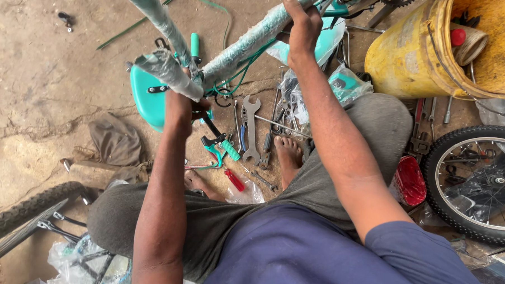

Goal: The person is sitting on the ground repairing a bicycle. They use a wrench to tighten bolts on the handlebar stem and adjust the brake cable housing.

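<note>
Wrapped bicycle frame [239, 46] is braced two-handed: right hand [302, 27] closed round the upper tube, left hand [180, 108] gripping the lower wrapped end, probably for steadiness. Spanner [249, 128] and red-handled screwdriver [234, 180] are laid on the floor [42, 84] just below the frame, within reach.

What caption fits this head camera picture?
Both hands, left and right, grip a wrapped teal bicycle frame above scattered tools.

Glossy plastic wrap covers the teal metal frame [244, 46]; the ground [42, 67] is rough, cracked concrete.
</note>
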